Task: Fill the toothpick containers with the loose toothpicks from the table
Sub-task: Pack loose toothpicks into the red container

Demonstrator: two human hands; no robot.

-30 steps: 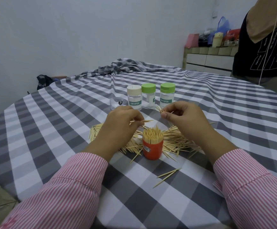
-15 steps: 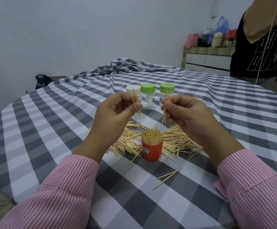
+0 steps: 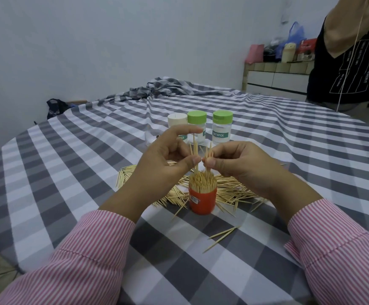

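The thin, pale wooden toothpicks [image 3: 194, 148] are featherlight, stiff and snappable, so a mid-shaft pinch suits them. The left hand [image 3: 161, 164] pinches a few upright between thumb and forefinger; the right hand [image 3: 240, 166] pinches a few more just beside them. Both bunches hang right over the packed orange plastic container [image 3: 202, 200], mid-table on the grey-checked tablecloth [image 3: 69, 172], loose sticks all round. Since 0.5 s ago, both hands have dropped closer together.
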